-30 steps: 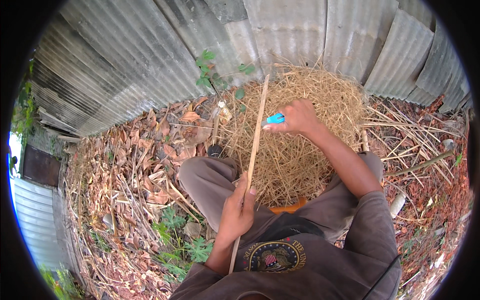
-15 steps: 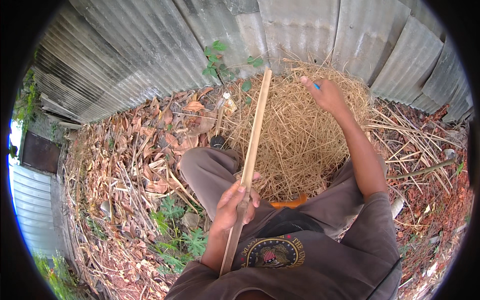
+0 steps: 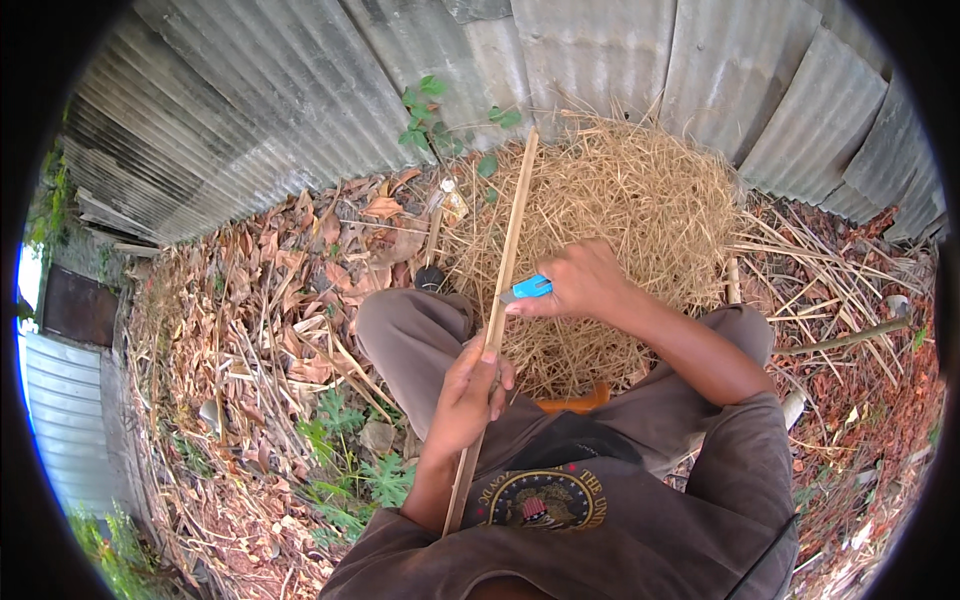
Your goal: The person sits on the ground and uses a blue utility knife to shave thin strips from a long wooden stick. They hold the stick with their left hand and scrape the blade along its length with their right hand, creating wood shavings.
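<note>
A long, narrow strip of split wood, perhaps bamboo [image 3: 516, 220], slants from beside my torso up toward the metal wall. My left hand [image 3: 466, 392] is wrapped round it below its middle, thumb on top. My right hand [image 3: 580, 280] grips a blue-handled utility knife [image 3: 532, 287]. The short blade touches or nearly touches the strip's right edge, a little above my left hand. Beyond and below the knife lies a broad heap of thin dry shavings [image 3: 640, 185], between my legs and the wall.
Corrugated metal sheets [image 3: 600, 60] form a wall ahead. Dry leaves and sticks [image 3: 270, 330] cover the ground at left. A dark-headed tool [image 3: 430, 278] lies beyond my left knee. An orange object [image 3: 575, 402] shows between my legs. A stick [image 3: 840, 338] lies at right.
My right hand has come down and left with the knife, from over the heap's far side to the strip. The strip has shifted slightly left, still in my left hand.
</note>
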`<state>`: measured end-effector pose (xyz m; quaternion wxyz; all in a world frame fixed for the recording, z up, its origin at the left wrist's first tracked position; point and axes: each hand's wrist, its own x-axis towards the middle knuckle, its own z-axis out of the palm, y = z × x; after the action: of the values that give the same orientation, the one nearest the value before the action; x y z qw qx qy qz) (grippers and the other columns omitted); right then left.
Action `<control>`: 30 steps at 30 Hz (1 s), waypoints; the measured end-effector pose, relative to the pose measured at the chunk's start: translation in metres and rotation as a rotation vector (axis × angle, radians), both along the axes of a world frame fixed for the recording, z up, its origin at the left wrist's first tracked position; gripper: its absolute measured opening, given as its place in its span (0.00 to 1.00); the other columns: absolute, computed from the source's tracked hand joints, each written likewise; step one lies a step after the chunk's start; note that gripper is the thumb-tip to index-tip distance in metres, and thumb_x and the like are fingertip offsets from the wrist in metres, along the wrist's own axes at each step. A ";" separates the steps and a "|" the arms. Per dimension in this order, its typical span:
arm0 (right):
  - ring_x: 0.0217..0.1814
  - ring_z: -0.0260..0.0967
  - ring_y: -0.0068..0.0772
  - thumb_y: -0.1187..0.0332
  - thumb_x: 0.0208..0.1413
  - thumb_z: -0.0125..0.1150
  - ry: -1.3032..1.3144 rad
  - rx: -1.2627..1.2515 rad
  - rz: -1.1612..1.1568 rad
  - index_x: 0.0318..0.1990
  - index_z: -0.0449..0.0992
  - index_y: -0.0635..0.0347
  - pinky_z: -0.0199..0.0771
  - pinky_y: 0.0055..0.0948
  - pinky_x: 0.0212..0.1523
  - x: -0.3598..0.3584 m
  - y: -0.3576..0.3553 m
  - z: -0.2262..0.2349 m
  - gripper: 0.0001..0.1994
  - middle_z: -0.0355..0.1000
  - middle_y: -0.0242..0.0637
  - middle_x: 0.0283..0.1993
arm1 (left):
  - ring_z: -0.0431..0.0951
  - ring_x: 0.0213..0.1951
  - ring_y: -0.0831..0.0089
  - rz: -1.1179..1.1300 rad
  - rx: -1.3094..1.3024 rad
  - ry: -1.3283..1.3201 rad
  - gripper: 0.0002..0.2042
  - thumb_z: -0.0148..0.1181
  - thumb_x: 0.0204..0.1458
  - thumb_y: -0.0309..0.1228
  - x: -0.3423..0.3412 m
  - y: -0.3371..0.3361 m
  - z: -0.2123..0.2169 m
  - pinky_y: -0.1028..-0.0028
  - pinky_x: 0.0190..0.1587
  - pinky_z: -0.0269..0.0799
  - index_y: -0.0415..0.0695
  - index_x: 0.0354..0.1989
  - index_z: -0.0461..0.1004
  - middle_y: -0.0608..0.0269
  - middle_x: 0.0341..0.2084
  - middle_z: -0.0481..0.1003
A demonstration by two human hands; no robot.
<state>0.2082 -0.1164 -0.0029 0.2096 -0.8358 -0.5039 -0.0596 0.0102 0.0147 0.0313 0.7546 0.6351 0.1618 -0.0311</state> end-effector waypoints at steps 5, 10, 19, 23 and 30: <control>0.08 0.61 0.35 0.20 0.37 0.49 -0.116 0.073 0.005 0.12 0.71 0.55 0.57 0.34 0.12 0.014 0.004 -0.012 0.40 0.62 0.34 0.08 | 0.60 0.16 0.86 -0.012 0.039 -0.004 0.21 0.36 0.68 0.37 0.003 0.001 -0.001 0.84 0.20 0.59 0.44 0.67 0.54 0.68 0.25 0.66; 0.09 0.65 0.38 0.19 0.35 0.47 -0.140 0.123 -0.002 0.12 0.73 0.55 0.62 0.34 0.12 0.022 0.011 -0.014 0.41 0.62 0.36 0.06 | 0.60 0.16 0.86 0.012 0.031 0.016 0.21 0.37 0.68 0.38 0.004 0.001 0.000 0.84 0.20 0.60 0.44 0.66 0.56 0.68 0.25 0.66; 0.10 0.65 0.37 0.21 0.35 0.51 -0.230 0.155 -0.015 0.13 0.73 0.55 0.63 0.35 0.14 0.028 0.019 -0.018 0.40 0.63 0.35 0.08 | 0.59 0.17 0.86 0.015 -0.053 0.033 0.20 0.37 0.67 0.38 0.001 0.006 -0.001 0.83 0.20 0.60 0.44 0.64 0.57 0.69 0.24 0.64; 0.14 0.69 0.36 0.18 0.36 0.44 -0.104 0.022 -0.116 0.15 0.75 0.56 0.66 0.36 0.16 0.045 0.018 -0.013 0.43 0.67 0.36 0.11 | 0.59 0.16 0.85 0.000 -0.020 0.052 0.20 0.38 0.67 0.38 -0.001 0.006 -0.001 0.82 0.20 0.60 0.43 0.64 0.57 0.68 0.25 0.64; 0.15 0.69 0.41 0.21 0.40 0.47 -0.057 -0.023 -0.280 0.16 0.75 0.54 0.66 0.40 0.18 0.073 0.008 -0.013 0.40 0.66 0.38 0.11 | 0.60 0.17 0.85 -0.042 -0.049 0.070 0.20 0.37 0.68 0.39 -0.007 0.001 -0.006 0.82 0.21 0.62 0.44 0.64 0.57 0.69 0.25 0.64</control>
<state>0.2817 -0.1083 -0.0154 0.1751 -0.8982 -0.3889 -0.1062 0.0031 0.0153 0.0250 0.7629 0.6184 0.1739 -0.0730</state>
